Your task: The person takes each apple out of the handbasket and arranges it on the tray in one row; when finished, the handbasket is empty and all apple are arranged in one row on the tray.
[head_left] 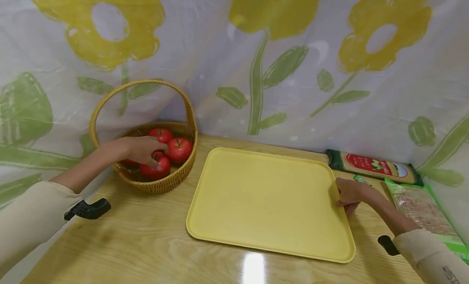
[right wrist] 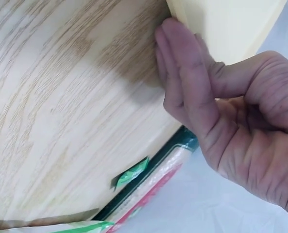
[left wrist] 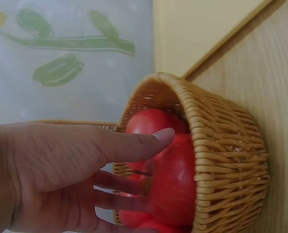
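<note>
My left hand [head_left: 144, 148] reaches into a wicker basket [head_left: 175, 181]. Its thumb and fingers are spread about a red apple [head_left: 157, 172], fingertips right at its skin near the stem. In the left wrist view the fingers look fairly straight above that apple [left wrist: 175, 182]. More apples [head_left: 179, 150] lie beside it, partly covered by the hand. At the right side of a yellow tray [head_left: 267, 202], my right hand [head_left: 351, 194] pinches the rim between thumb and bent fingers, as the right wrist view of this hand [right wrist: 211, 107] also shows. The tray's upper surface is bare.
Behind the tray's right corner lies a green-ended package [head_left: 375, 166], with a small green packet [head_left: 362, 179] in front. A flat green-edged bag [head_left: 426, 210] is at the far right. The basket's tall handle [head_left: 143, 83] arches over the left arm. A flowered curtain [head_left: 212, 51] borders the wooden table [head_left: 154, 243].
</note>
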Demonstrator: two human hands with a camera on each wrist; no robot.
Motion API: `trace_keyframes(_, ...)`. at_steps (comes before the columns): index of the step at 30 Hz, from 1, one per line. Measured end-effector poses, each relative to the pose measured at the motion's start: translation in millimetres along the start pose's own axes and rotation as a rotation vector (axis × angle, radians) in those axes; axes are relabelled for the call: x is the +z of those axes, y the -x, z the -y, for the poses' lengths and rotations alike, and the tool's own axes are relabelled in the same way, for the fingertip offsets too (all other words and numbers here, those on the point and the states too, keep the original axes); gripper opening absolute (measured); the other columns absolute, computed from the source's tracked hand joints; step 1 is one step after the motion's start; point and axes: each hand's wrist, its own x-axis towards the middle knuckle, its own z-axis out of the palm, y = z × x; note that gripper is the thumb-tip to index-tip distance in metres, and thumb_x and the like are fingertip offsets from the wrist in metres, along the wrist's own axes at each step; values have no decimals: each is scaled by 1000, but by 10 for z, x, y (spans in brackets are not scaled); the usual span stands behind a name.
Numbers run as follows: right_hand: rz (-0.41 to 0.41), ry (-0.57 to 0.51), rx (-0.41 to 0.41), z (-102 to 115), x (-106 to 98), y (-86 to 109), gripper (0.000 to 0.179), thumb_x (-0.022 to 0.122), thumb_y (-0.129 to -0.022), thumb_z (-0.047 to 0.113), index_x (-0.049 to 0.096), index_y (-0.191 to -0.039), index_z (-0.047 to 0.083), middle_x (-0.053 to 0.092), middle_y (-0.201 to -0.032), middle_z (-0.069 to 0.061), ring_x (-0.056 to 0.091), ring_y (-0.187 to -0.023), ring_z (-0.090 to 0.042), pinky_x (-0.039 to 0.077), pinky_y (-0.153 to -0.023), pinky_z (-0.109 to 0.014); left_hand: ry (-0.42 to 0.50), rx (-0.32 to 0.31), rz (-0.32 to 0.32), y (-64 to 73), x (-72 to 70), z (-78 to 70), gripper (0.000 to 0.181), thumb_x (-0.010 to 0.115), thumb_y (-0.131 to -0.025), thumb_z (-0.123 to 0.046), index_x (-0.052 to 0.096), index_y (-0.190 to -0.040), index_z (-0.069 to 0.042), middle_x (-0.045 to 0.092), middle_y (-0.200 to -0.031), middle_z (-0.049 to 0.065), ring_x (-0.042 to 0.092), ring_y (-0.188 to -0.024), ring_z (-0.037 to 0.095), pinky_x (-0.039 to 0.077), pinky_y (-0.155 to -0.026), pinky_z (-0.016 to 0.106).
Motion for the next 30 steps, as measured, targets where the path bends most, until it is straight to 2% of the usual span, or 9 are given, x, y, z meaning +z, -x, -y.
trace_keyframes(5, -14, 47, -3, 15, 51, -37, 37, 67, -95, -1, 41, -116, -17, 68, -73, -19, 76, -59, -25, 62, -57, -31, -1, -35, 59, -46, 9, -37, 52, 83, -90, -29, 60, -129, -4, 66, -123, 16, 63, -112, 34, 54, -94, 53)
trace_keyframes(9, -10, 41, 10, -28, 55, -39, 33, 67, -94, -1, 43, -112, -15, 67, -75, -19, 76, -57, -23, 62, -57, -30, 8, -63, 88, -87, 9, -66, 50, 82, -90, -30, 57, -126, -6, 66, -121, 12, 62, -111, 31, 54, -93, 51)
trace_keyframes(13, 7, 7, -2, -53, 34, -13, 21, 65, -95, -3, 45, -100, -7, 64, -77, -21, 76, -59, -24, 63, -59, -31, 1, -72, 91, -114, 8, -75, 49, 83, -89, -28, 56, -124, -8, 66, -119, 10, 62, -112, 29, 54, -94, 50)
trace_keyframes(17, 13, -1, -17, -51, 18, 9, 20, 65, -96, -3, 45, -93, -3, 64, -72, -19, 77, -59, -25, 63, -59, -32, 14, -67, 94, -132, 12, -81, 51, 84, -88, -25, 54, -125, -6, 66, -118, 11, 63, -113, 30, 55, -96, 51)
trace_keyframes(20, 16, 3, -13, -41, -2, 29, 20, 65, -96, -2, 45, -95, -5, 64, -76, -19, 77, -60, -25, 63, -60, -32, 20, -69, 100, -148, 21, -83, 51, 85, -88, -25, 53, -124, -7, 67, -113, 10, 65, -110, 27, 56, -94, 49)
trace_keyframes(23, 25, 2, 12, -32, -22, 46, 22, 65, -97, -1, 45, -102, -7, 63, -83, -22, 77, -62, -25, 63, -61, -31, 35, -76, 90, -167, 33, -72, 51, 85, -88, -27, 52, -122, -9, 66, -105, 8, 63, -100, 22, 55, -86, 43)
trace_keyframes(30, 65, -13, 29, 4, -45, -14, 21, 64, -98, -2, 44, -102, -7, 65, -80, -21, 78, -63, -23, 63, -62, -30, 70, -82, 43, -124, 90, 9, 50, 86, -87, -29, 53, -119, -9, 57, -90, 2, 51, -82, 17, 44, -72, 33)
